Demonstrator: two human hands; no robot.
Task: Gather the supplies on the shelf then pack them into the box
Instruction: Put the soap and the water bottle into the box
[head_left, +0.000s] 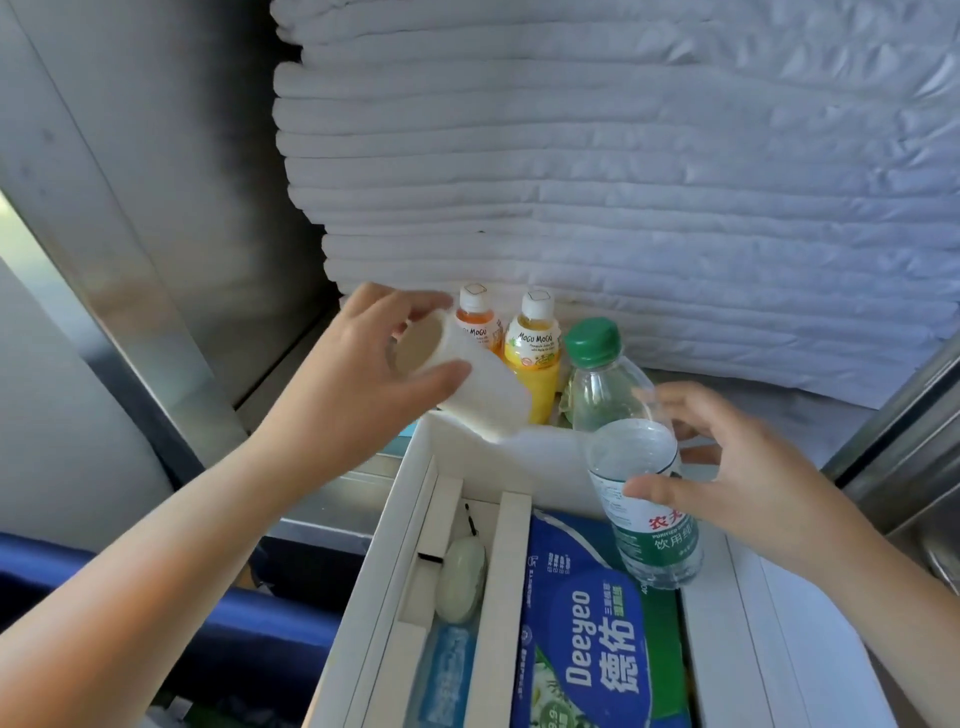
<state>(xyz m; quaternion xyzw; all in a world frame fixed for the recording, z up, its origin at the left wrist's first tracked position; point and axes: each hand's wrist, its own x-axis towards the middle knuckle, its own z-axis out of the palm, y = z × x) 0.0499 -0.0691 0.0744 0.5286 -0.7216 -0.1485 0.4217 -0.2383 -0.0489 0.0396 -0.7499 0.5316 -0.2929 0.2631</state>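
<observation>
1. Nearest you, the white box (524, 462) is split by upright dividers. The wide compartment holds a blue Deeyeo pack (587, 623) lying flat. The narrow one to its left holds a pale oval item (461, 579) and, closer to you, a light blue packet (447, 675).
2. Your right hand (748, 483) grips a clear water bottle (649, 540) with a green label, thumb on the near side and fingers curled round the far side. The bottle stands tilted, its lower end down inside the box at the far right of the wide compartment, next to the Deeyeo pack.
3. Your left hand (353, 374) holds a translucent white cup (483, 400) by its rim, thumb and fingers curled round it. The cup is tipped on its side above the box's far left corner.
4. Just beyond the box, on the metal shelf (332, 499), two Mogu Mogu bottles stand side by side: an orange one (477, 322) partly behind the cup, and a yellow one (532, 358).
5. A green cap (592, 340) shows right of them; you cannot tell whether it belongs to the held bottle.
6. Behind everything rises a tall stack of folded white linens (623, 182).
</observation>
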